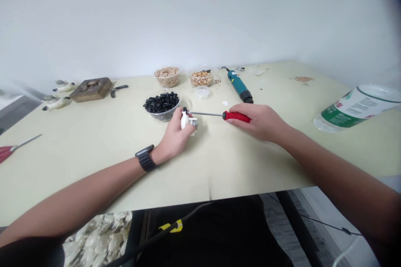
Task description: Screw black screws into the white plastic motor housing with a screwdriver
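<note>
Head view: L hand (173,137) clamps small white plastic part (189,122) w/ fingers wrapped round it, R hand (261,122) grips red-handled screwdriver (236,117), tip at part, hands apart, next to clear bowl (161,116).

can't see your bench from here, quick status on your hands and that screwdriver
Left hand gripping small white part. Right hand holding red-handled screwdriver, shaft tip at the part. Clear bowl of black pieces just behind left hand.

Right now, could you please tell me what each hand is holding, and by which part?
The right hand grips a screwdriver by its red handle; the left hand holds a small white part by its rounded end.
</note>
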The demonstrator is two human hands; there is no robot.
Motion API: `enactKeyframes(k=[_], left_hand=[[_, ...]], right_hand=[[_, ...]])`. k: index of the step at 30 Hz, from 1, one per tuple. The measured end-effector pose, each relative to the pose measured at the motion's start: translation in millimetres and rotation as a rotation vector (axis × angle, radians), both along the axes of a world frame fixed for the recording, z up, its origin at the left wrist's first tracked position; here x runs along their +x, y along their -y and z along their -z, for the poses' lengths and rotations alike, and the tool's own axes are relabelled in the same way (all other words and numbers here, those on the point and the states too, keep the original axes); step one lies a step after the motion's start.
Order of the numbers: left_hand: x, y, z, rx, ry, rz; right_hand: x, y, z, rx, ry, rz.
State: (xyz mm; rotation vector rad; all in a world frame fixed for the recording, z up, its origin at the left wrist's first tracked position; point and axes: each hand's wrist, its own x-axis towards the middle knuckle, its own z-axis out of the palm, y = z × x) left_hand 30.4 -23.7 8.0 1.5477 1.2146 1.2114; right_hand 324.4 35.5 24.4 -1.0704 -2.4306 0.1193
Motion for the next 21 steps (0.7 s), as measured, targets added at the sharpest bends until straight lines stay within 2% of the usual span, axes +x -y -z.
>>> enactKeyframes(k=[6, 16, 21], left_hand=[[2, 2, -0.7, -0.014, 0.001, -0.010], [2, 0, 2.9, -0.092, 0.149, -0.002], [1, -3, 4.8, -0.019, 0.113, -0.051]], right_hand=[[-1, 2, -0.2, 0.050, 0.035, 0.009], [-2, 8, -2.1, 0.358, 0.202, -0.005], [-5, 13, -2.0, 0.365, 0.210, -0.007]])
